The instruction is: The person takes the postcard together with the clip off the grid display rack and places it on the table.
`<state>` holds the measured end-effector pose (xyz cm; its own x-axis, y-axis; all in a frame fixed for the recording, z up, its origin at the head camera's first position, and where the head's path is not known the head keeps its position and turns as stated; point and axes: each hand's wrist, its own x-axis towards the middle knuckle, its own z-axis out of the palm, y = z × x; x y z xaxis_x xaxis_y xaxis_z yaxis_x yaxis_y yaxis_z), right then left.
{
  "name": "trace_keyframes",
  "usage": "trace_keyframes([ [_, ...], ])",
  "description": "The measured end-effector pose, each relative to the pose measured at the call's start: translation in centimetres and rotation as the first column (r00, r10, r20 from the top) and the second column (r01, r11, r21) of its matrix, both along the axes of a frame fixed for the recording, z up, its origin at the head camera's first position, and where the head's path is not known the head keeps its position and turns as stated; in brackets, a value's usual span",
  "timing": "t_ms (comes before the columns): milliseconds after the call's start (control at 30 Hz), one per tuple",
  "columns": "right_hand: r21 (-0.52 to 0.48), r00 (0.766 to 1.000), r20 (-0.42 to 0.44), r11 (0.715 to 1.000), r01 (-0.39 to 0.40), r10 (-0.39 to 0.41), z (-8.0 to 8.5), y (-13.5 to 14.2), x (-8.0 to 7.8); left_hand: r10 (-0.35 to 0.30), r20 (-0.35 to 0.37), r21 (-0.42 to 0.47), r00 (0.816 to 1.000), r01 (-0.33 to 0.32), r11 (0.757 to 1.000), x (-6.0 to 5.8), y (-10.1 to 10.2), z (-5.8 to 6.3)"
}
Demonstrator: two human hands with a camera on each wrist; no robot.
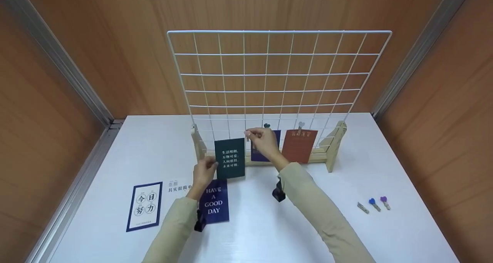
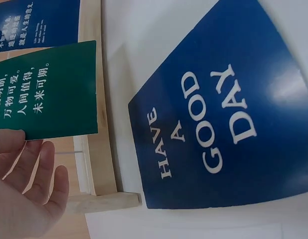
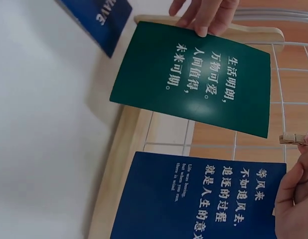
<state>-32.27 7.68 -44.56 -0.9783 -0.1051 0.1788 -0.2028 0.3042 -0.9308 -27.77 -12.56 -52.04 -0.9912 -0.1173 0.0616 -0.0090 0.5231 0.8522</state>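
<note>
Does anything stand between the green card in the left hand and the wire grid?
Nothing visible does. The wire grid is behind the green card; the right hand, pinching a clothespin, is to the card's right.

Wood-grain walls (image 1: 127,62), white table (image 1: 254,232)

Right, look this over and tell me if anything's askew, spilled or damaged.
Nothing spilled or damaged stands out. The green card tilts slightly before the wire grid, probably just because the left hand holds it there unclipped; the right hand pinches a wooden clip.
</note>
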Motion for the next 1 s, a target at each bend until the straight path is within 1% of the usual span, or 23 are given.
trace_keyframes([
  [133,-0.016,0.999,0.039,1.000,-0.002,0.002,-0.3,0.9,0.4,-0.015,-0.017,0.017,1.000,0.015,1.000,0.4,0.2,-0.1],
  [267,-0.011,0.999,0.042,1.000,0.005,-0.004,-0.8,1.8,0.9,-0.033,-0.024,0.026,0.999,0.034,0.999,0.8,0.5,-0.3],
  [367,-0.021,0.998,0.054,1.000,0.009,-0.008,-1.2,2.5,1.3,-0.059,-0.019,0.036,0.998,0.059,0.998,1.2,0.7,-0.4],
  [433,-0.031,0.997,0.077,0.999,0.013,-0.011,-1.4,3.0,1.5,-0.075,-0.015,0.048,0.997,0.075,0.996,1.5,0.8,-0.5],
  [633,-0.025,0.991,0.135,0.999,0.030,-0.026,-2.0,4.4,2.2,-0.130,-0.033,0.090,0.991,0.132,0.987,2.5,1.0,-0.5],
  [733,-0.031,0.990,0.140,0.999,0.023,-0.018,-2.3,5.1,2.6,-0.154,-0.018,0.096,0.988,0.155,0.983,3.0,1.1,-0.6],
  [767,-0.032,0.990,0.140,0.999,0.017,-0.012,-2.1,5.3,2.9,-0.162,-0.011,0.095,0.987,0.162,0.982,3.2,1.1,-0.6],
  [800,-0.036,0.990,0.139,0.999,0.015,-0.010,-2.2,5.5,3.0,-0.171,-0.008,0.098,0.985,0.171,0.980,3.3,1.1,-0.6],
  [967,-0.054,0.987,0.158,0.998,0.022,-0.013,-3.1,6.9,3.5,-0.204,0.012,0.099,0.979,0.202,0.974,3.9,1.3,-0.9],
  [1000,-0.056,0.986,0.163,0.998,0.028,-0.018,-3.6,7.2,3.4,-0.213,0.019,0.105,0.977,0.210,0.972,4.0,1.3,-1.0],
])
